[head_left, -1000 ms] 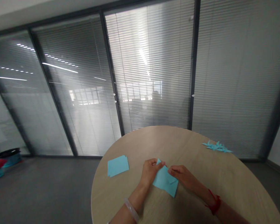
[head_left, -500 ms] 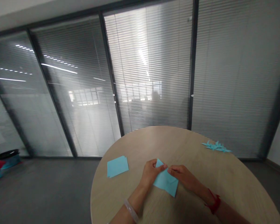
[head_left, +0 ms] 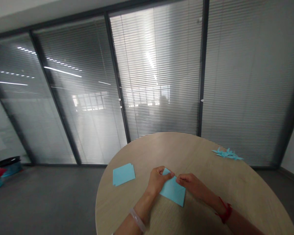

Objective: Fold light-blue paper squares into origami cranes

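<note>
A light blue sheet of paper (head_left: 173, 191), partly folded, lies at an angle on the round wooden table (head_left: 127, 209) between my hands. My left hand (head_left: 158, 179) grips its upper left part, with the thumb on top and a corner poking out above the thumb. Opposite it, my right hand (head_left: 188, 181) pinches the paper's upper right edge between thumb and fingers. Both sets of fingertips almost meet at the top edge. The fingers hide part of the fold there.
To the left on the table rests a stack of blue paper (head_left: 123, 175). Several folded blue paper pieces (head_left: 227, 153) lie in a pile near the far right edge. Beyond the table stands a glass partition with blinds (head_left: 159, 71). Bins (head_left: 8, 168) sit on the floor at far left.
The paper's lower part has flattened and its visible inner crease is gone. Its right corner has drawn slightly left. Both hands keep nearly the same place.
</note>
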A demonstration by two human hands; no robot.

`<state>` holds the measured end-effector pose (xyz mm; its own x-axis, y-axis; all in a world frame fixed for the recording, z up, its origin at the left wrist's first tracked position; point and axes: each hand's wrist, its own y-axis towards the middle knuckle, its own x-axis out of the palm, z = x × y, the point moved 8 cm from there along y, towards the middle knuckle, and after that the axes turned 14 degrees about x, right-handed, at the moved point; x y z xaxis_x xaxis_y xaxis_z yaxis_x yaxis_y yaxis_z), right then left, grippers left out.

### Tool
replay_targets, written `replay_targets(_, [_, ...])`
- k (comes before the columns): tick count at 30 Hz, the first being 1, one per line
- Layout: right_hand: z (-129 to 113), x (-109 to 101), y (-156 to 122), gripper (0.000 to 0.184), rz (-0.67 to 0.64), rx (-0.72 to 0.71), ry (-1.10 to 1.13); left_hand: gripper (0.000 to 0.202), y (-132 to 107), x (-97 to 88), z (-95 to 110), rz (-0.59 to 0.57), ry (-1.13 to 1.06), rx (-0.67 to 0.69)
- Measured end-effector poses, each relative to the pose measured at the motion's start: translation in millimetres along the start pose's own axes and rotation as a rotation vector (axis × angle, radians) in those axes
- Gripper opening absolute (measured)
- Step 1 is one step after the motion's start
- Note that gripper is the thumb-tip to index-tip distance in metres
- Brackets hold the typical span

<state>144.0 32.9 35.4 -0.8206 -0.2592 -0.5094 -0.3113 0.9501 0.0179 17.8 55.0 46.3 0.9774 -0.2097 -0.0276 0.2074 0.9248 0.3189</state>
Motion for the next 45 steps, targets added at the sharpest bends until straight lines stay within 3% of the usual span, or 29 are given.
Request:
replay_targets(8, [2.5,-1.1,1.7,0.048,0.034,0.012,-0.023,0.042,0.8,-0.6,-0.5,-0.007,0.043,0.014])
replay_targets(16, [13.7,-3.5,5.3,0.046,0.036,0.015,0.014,0.045,4.9,-12.4,1.4,0.022,0.164,0.048])
replay_targets(26, [13.4,-8.0,4.6,0.046,0.07,0.036,-0.002,0.035,5.6,-8.6,1.3,0.015,0.156,0.079])
replay_targets(36, [9.9,-15.8,0.8,0.042,0.17,0.051,-0.088,0.035,4.5,-13.6,4.6,0.109,0.134,0.099])
replay_targets(45, [8.1,-8.2,3.6,0.048,0.077,-0.009,0.038,0.031,5.2,-15.4,7.6,0.097,0.191,0.138])
